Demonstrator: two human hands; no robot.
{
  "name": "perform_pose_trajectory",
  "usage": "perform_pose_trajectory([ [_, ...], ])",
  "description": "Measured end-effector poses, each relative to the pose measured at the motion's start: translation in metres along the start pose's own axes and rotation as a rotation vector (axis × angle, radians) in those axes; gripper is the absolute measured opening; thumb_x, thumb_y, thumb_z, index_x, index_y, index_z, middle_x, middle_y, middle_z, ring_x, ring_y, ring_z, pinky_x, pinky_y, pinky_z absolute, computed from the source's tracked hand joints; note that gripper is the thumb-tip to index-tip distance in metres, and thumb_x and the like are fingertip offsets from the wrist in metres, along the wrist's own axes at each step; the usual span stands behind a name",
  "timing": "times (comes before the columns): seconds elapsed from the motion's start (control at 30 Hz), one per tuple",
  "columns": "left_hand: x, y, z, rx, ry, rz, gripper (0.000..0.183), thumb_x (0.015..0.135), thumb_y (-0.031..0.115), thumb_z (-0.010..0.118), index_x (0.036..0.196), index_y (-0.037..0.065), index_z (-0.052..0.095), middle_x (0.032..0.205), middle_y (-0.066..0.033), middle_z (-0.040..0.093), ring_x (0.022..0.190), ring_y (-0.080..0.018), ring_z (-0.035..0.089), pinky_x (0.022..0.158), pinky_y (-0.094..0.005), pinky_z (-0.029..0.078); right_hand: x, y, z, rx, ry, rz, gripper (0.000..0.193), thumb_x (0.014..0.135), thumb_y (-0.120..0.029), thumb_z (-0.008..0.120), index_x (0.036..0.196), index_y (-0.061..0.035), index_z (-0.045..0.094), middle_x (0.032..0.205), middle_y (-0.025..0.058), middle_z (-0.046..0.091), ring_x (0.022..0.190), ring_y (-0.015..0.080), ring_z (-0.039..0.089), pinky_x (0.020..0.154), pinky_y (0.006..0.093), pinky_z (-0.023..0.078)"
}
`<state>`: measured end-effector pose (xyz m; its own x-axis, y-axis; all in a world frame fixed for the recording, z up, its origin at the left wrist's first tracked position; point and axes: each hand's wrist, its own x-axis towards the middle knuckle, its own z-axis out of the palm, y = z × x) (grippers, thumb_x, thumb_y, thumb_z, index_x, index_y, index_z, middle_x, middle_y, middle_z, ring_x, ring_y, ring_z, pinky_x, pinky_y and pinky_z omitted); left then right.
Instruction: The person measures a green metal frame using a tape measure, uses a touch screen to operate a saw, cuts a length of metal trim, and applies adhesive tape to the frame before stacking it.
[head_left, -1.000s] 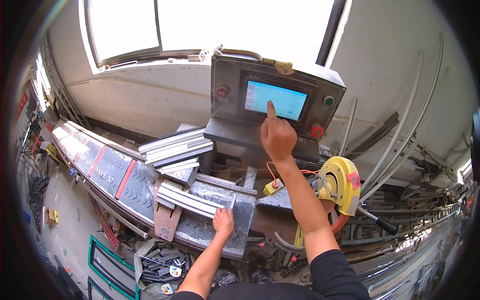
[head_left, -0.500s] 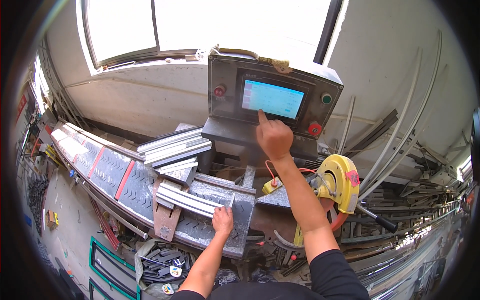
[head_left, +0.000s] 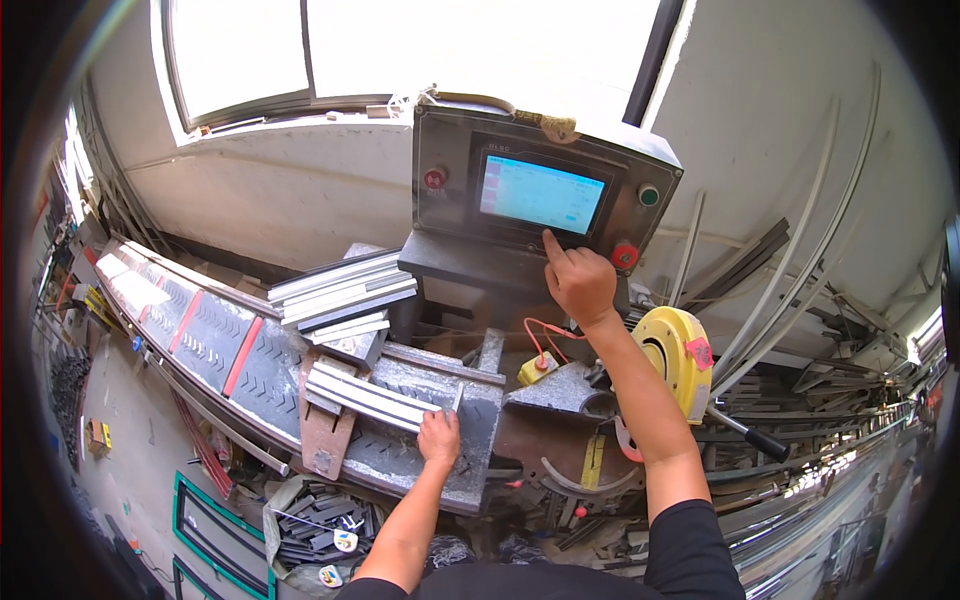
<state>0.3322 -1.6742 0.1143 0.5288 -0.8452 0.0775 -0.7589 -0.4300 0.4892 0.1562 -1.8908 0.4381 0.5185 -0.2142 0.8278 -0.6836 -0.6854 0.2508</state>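
My right hand (head_left: pixel 580 283) has its index finger stretched up, the tip at the lower edge of the blue touchscreen (head_left: pixel 541 194) on a grey metal control box (head_left: pixel 450 160); the other fingers are curled. My left hand (head_left: pixel 439 438) rests on the near end of pale aluminium profiles (head_left: pixel 370 395) lying on the grey saw table (head_left: pixel 430 375). A chop saw with a yellow blade guard (head_left: pixel 676 352) stands right of the table, under my right forearm.
More aluminium profiles (head_left: pixel 340 285) are stacked left of the control box. A roller conveyor (head_left: pixel 210 330) runs off to the left. Long metal strips (head_left: pixel 800 290) lean at the right wall. Offcuts fill a bin (head_left: pixel 320 510) on the floor below.
My right hand has come down from the middle of the touchscreen to its lower edge. The left hand stays on the profiles.
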Motion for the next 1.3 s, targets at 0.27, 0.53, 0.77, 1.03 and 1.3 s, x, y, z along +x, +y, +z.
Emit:
perform_pose_trajectory([
  [0.27, -0.002, 0.008, 0.001, -0.025, 0.016, 0.017, 0.038, 0.096, 0.038, 0.050, 0.091, 0.003, 0.064, 0.102, -0.0202, 0.057, 0.089, -0.0399, 0.060, 0.076, -0.0509, 0.050, -0.002, 0.003, 0.002, -0.133, 0.002, 0.014, 0.056, 0.072, -0.009, 0.066, 0.128, -0.0075, 0.062, 0.058, 0.0037, 0.050, 0.054, 0.0203, 0.052, 0.048, 0.0331, 0.044],
  [0.53, -0.002, 0.003, 0.002, -0.019, 0.030, 0.013, 0.037, 0.095, 0.037, 0.050, 0.091, 0.003, 0.063, 0.100, -0.0201, 0.057, 0.087, -0.0404, 0.061, 0.074, -0.0511, 0.051, -0.002, 0.000, 0.003, -0.095, 0.056, 0.119, 0.041, 0.071, -0.008, 0.067, 0.112, -0.0049, 0.069, 0.058, 0.0045, 0.052, 0.054, 0.0214, 0.053, 0.048, 0.0337, 0.045],
  [0.77, -0.004, -0.001, -0.003, 0.008, 0.022, 0.025, 0.037, 0.096, 0.037, 0.049, 0.091, 0.003, 0.063, 0.100, -0.0202, 0.058, 0.086, -0.0405, 0.061, 0.073, -0.0511, 0.051, 0.000, -0.009, -0.013, 0.037, 0.136, 0.039, 0.034, 0.070, -0.007, 0.066, 0.103, -0.0047, 0.071, 0.057, 0.0043, 0.050, 0.052, 0.0217, 0.052, 0.046, 0.0355, 0.042],
  [1.03, 0.007, 0.005, 0.003, 0.002, -0.050, 0.082, 0.044, 0.100, 0.039, 0.039, 0.097, 0.002, 0.062, 0.101, -0.0230, 0.057, 0.089, -0.0424, 0.060, 0.076, -0.0520, 0.049, -0.245, -0.185, -0.097, 0.628, -0.305, 0.114, 0.032, 0.075, -0.016, 0.068, 0.107, -0.0106, 0.068, 0.060, -0.0005, 0.044, 0.055, 0.0155, 0.049, 0.047, 0.0310, 0.041],
  [1.3, 0.011, -0.027, 0.008, 0.190, 0.072, 0.115, 0.038, 0.101, 0.033, 0.043, 0.114, 0.003, 0.060, 0.110, -0.0209, 0.059, 0.102, -0.0395, 0.057, 0.087, -0.0465, 0.045, -0.543, -0.126, -0.270, 0.050, -1.017, 1.024, 0.009, 0.077, -0.020, 0.059, 0.082, -0.0153, 0.066, 0.064, 0.0119, 0.061, 0.058, 0.0343, 0.061, 0.052, 0.0483, 0.049],
])
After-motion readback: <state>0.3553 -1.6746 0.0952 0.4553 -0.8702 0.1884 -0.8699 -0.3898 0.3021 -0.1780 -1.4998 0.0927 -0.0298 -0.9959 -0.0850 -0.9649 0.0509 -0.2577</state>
